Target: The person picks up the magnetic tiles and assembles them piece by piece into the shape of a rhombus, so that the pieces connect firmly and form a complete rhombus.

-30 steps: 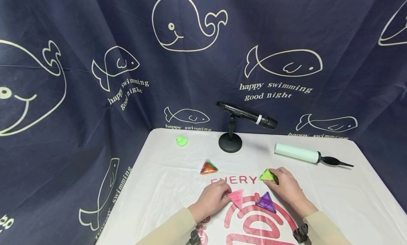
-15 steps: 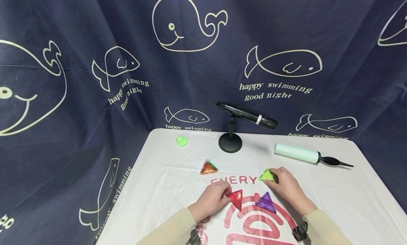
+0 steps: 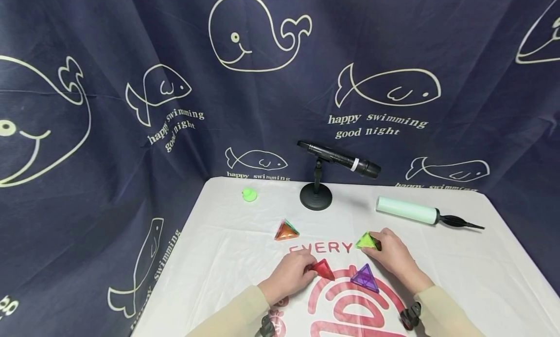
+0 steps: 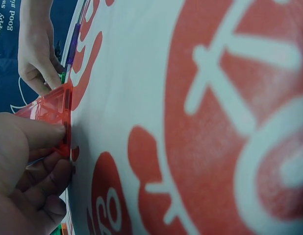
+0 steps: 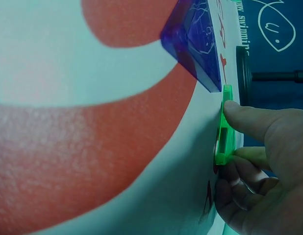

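My left hand [image 3: 289,274] pinches a red translucent triangular magnetic tile [image 3: 323,269] by its left corner, between thumb and fingers. In the left wrist view the red tile [image 4: 49,105] stands tilted up, its lower edge right at the cloth. On the right, my right hand [image 3: 395,256] grips the edge of a lime-green triangular tile [image 3: 365,240]; the right wrist view shows the thumb on this green tile [image 5: 224,139] and the fingers curled beneath. Between the two hands lies a purple triangular tile [image 3: 365,278], touched by neither.
An orange triangular tile [image 3: 286,231], with green and reddish edges showing around it, lies beyond my left hand. Farther back are a green toy duck [image 3: 250,195], a black microphone on a stand [image 3: 317,197] and a mint-green hand pump [image 3: 407,210]. A navy curtain hangs behind the table.
The red tile has turned in my left fingers: it looked pale pink, then deep red, and now its free corner points lower right. My right hand and the green tile have hardly moved.
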The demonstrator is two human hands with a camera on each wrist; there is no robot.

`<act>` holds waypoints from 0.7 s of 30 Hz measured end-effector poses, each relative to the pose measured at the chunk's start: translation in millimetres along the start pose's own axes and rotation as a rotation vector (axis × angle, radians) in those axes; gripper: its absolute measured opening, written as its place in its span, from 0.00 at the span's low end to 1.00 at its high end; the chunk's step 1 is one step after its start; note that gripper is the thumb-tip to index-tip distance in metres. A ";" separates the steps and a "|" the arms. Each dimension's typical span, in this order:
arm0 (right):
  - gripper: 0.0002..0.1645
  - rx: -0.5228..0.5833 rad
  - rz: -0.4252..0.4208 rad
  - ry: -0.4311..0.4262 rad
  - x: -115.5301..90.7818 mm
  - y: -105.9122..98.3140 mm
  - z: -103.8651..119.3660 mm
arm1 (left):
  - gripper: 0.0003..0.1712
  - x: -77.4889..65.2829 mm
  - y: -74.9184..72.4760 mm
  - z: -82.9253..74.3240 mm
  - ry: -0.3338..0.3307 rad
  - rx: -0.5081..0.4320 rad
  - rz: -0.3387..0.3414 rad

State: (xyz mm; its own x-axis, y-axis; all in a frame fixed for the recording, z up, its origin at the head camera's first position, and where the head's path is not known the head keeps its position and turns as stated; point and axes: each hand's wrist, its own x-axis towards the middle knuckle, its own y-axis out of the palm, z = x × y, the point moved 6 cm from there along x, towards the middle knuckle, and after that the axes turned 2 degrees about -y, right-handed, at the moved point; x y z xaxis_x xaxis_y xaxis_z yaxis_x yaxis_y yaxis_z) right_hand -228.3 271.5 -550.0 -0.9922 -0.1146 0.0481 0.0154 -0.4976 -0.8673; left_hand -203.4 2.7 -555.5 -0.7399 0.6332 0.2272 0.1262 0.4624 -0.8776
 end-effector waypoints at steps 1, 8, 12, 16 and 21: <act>0.37 -0.001 -0.001 -0.001 0.1 0.1 0.1 | 0.04 0.1 -0.3 0.6 -0.004 0.005 -0.006; 0.38 -0.012 -0.005 0.004 0.3 1.9 -1.0 | 0.03 0.9 -3.0 4.6 -0.047 0.041 -0.035; 0.38 -0.004 -0.001 0.015 -0.4 3.3 1.0 | 0.07 1.4 -6.5 5.8 -0.064 0.076 -0.077; 0.38 0.005 0.021 0.025 -0.8 8.4 7.6 | 0.14 1.0 -8.8 8.6 -0.092 0.113 -0.118; 0.37 0.023 0.032 0.017 -0.2 15.6 20.5 | 0.17 2.2 -10.1 12.4 -0.135 0.147 -0.152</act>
State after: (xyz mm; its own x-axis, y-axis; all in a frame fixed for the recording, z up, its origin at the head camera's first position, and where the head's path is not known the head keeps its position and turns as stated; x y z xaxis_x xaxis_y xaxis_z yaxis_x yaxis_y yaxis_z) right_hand -225.4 246.2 -553.4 -0.9931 -0.1169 0.0118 0.0502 -0.5137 -0.8565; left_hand -214.5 -8.3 -551.4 -0.8260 0.4696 0.3118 -0.0841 0.4443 -0.8919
